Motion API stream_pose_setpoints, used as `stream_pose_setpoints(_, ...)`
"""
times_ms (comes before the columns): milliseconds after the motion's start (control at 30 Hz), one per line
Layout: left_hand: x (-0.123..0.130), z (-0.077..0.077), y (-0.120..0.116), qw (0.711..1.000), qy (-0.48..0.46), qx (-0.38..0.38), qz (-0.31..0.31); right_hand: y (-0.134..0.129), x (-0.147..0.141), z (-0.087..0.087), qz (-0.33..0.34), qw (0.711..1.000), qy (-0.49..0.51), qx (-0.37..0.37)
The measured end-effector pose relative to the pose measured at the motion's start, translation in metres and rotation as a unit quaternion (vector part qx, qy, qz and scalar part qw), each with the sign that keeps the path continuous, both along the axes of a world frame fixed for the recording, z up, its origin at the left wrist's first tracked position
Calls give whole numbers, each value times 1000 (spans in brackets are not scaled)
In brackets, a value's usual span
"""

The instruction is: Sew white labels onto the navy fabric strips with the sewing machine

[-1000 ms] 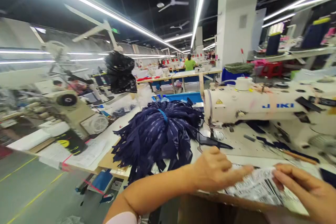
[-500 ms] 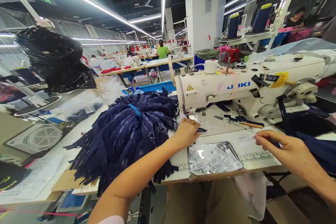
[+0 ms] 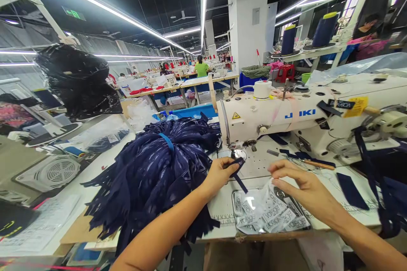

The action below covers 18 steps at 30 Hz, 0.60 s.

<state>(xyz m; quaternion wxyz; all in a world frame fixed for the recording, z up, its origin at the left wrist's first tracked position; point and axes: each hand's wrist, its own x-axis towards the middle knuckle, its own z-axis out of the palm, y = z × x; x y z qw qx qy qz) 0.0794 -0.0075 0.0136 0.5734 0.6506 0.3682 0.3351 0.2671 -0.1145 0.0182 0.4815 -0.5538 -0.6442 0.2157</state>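
My left hand point(image 3: 219, 175) pinches a narrow navy fabric strip point(image 3: 239, 178) just in front of the needle area of the white sewing machine point(image 3: 263, 116). The strip's loose end hangs down toward the tray. Over the clear-rimmed tray point(image 3: 235, 216) of printed white labels point(image 3: 280, 214), my right hand point(image 3: 295, 180) is closed at the fingertips on a thin, whitish, see-through piece point(image 3: 269, 190), blurred by motion. Left of my left hand lies a big bundle of navy strips point(image 3: 155, 173), tied with a blue band point(image 3: 167, 140).
A wooden-handled tool point(image 3: 319, 164) and navy scraps lie on the machine bed. A navy piece point(image 3: 352, 190) rests at the right. Dark thread cones point(image 3: 324, 29) stand behind the machine. A black plastic-covered object point(image 3: 74, 80) rises at the left. Another person point(image 3: 201, 67) sits far off.
My left hand has drawn the navy strip away from the needle toward me. My right hand has moved left over the label tray with the whitish piece. The view has shifted slightly.
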Motion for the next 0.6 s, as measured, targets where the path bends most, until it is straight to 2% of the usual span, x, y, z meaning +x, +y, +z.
stream_pose_setpoints(100,-11,7,-5,998,-32,-51,0,25,-31,6,47,991,120,-35)
stream_pose_setpoints(200,-19,11,-10,997,-51,-60,2,50,-53,4,59,982,173,-43)
stream_pose_setpoints(367,-28,14,-12,993,-88,-81,15,71,-70,-3,16,990,136,-31)
stream_pose_setpoints(500,-30,11,-11,991,-97,-85,21,72,-76,-6,-12,995,94,-16)
stream_pose_setpoints(600,-29,7,-10,992,-92,-74,52,71,-79,-7,-19,997,74,-20)
